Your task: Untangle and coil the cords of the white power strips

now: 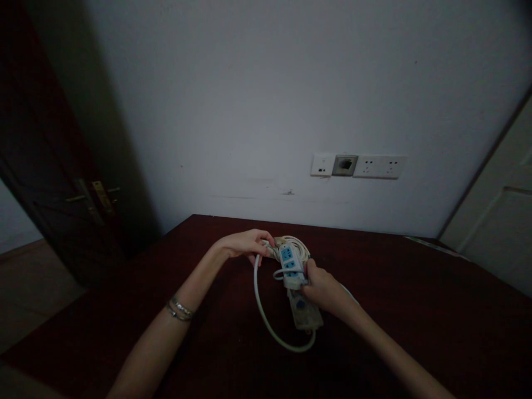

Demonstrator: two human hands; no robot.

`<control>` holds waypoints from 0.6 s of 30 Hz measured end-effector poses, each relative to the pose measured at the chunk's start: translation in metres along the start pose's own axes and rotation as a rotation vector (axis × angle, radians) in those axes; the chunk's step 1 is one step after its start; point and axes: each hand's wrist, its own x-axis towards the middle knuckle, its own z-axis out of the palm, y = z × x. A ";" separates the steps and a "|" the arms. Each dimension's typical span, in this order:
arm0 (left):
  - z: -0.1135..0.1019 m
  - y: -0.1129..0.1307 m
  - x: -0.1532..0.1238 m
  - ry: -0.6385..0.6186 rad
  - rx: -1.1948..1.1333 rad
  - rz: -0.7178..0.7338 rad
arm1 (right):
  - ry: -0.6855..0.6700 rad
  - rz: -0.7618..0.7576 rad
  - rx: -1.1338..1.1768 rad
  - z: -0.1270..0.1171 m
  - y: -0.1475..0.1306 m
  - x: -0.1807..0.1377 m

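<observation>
A white power strip with blue sockets lies on the dark red table, its far end beside a coil of white cable. Below it sits a second, greyish power strip, from whose near end a white cord loops round to the left. The fingers of my left hand are curled on the cable at the coil's left side. My right hand is closed at the right edge of the blue-socketed strip, where a short loop of cord crosses it. My palm hides part of that grip.
The dark red table meets a pale wall. Wall sockets and a grey socket plate are set above it. A dark door with a handle stands left, a white panel right.
</observation>
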 end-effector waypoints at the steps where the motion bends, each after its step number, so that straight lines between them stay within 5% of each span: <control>1: -0.001 -0.001 -0.001 -0.020 0.051 0.007 | 0.002 0.009 -0.028 0.001 -0.001 0.000; 9: 0.002 0.006 -0.015 -0.094 0.227 0.063 | -0.010 -0.001 -0.108 0.001 -0.004 -0.005; 18: 0.010 0.008 -0.006 0.242 0.325 0.088 | 0.054 -0.079 -0.313 -0.001 -0.006 -0.011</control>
